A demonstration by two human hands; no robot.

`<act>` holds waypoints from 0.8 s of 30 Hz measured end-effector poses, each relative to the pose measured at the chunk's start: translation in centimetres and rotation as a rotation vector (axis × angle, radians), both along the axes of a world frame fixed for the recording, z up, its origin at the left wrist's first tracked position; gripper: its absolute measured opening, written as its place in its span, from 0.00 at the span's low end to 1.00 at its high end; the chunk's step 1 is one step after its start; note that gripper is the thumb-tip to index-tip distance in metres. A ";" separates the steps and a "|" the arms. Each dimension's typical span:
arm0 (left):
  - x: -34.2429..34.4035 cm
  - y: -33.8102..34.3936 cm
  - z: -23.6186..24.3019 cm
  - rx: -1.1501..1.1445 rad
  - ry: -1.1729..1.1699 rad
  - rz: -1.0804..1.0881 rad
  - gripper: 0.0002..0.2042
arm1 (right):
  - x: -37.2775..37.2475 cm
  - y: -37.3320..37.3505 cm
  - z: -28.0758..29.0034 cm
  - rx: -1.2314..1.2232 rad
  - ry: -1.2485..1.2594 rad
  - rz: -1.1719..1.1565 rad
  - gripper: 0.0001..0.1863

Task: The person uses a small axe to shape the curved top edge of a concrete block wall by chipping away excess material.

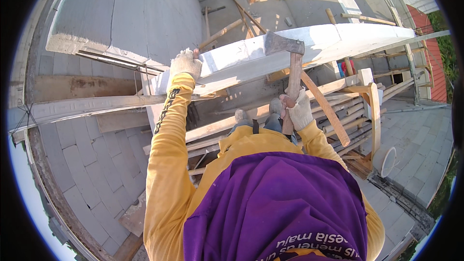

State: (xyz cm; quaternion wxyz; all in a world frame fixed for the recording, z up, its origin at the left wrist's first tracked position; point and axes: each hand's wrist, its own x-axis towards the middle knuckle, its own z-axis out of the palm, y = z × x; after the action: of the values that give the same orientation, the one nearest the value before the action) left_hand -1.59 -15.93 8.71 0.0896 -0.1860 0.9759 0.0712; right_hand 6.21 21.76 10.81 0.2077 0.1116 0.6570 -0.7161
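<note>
My right hand (299, 111), in a pale knitted glove with bare fingertips, is closed round the wooden handle of a hatchet (294, 75). The hatchet stands nearly upright, its worn metal head up in front of a white block wall (232, 58). On the left, my gloved left hand (186, 64) grips the top edge of that wall, its fingers curled over and partly hidden. A loose wooden strip (326, 108) slants down just right of the hatchet handle.
Bamboo poles and timber (348, 111) lie below the wall, by my feet. A wooden post frame (374, 116) and a white bucket (388, 160) stand right. Pale block paving (92, 164) spreads left. Beyond the wall is a deep room with leaning planks (246, 17).
</note>
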 end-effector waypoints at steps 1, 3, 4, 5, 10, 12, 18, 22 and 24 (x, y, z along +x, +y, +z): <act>0.2 -0.1 -0.1 -0.013 0.025 -0.024 0.24 | 0.4 0.0 0.2 0.048 -0.015 0.080 0.22; 0.1 -0.1 -0.2 0.007 0.009 0.010 0.24 | 0.9 0.1 1.0 0.142 -0.043 0.242 0.24; 0.1 -0.1 0.0 0.016 0.002 0.030 0.24 | 0.9 0.3 1.3 0.118 -0.040 0.203 0.25; 0.1 -0.1 0.1 0.013 0.001 0.029 0.25 | 0.9 0.7 0.9 0.095 -0.036 0.141 0.25; -0.2 0.8 1.5 0.025 -0.059 0.038 0.26 | 0.9 0.1 0.1 -0.109 0.011 -0.168 0.21; -0.1 0.6 1.3 0.023 -0.059 0.031 0.26 | 1.3 -0.2 0.3 -0.063 -0.006 -0.067 0.20; 0.0 0.5 1.0 -0.004 -0.061 0.026 0.25 | 2.0 1.1 0.6 0.124 -0.021 0.187 0.19; -0.1 0.6 0.9 0.008 -0.025 0.015 0.25 | 2.3 0.0 0.1 -0.102 0.004 -0.203 0.20; 0.0 0.6 0.9 0.019 -0.026 0.018 0.24 | 2.9 -1.1 0.3 0.002 0.002 -0.086 0.21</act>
State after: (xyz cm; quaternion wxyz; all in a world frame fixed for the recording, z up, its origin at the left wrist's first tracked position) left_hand -1.61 -15.37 9.57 0.1036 -0.1951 0.9721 0.0789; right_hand 9.06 20.68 11.09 0.1763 0.1392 0.6524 -0.7238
